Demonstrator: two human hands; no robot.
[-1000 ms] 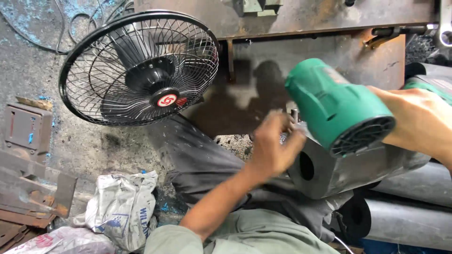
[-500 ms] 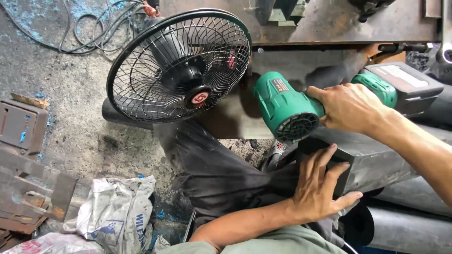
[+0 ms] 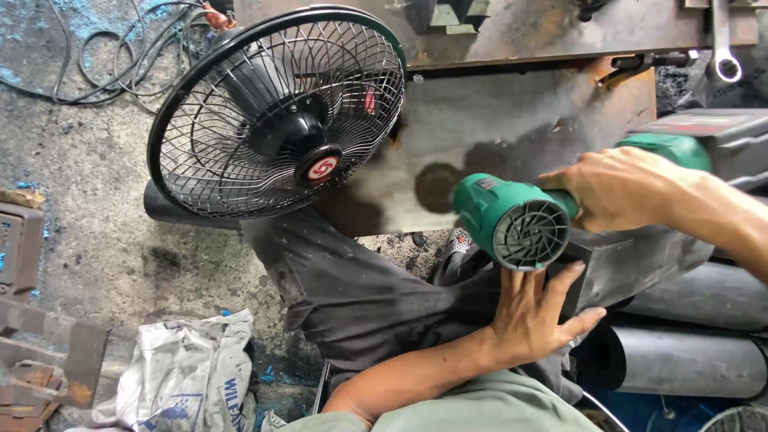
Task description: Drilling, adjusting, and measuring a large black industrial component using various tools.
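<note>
My right hand grips the body of a green power tool, whose vented rear end faces the camera. The tool lies across a dark rectangular metal tube. My left hand rests flat with fingers spread against the near end of that tube, just below the tool. The tube sits over my lap, on dark trousers.
A black caged fan stands at upper left. Behind it is a scorched steel bench plate. Grey metal pipes lie at right, a white printed sack at lower left, cables on the concrete floor.
My right hand has drawn the green tool toward the right, along the tube. My left hand stays pressed on the tube's end. The view has drifted slightly.
</note>
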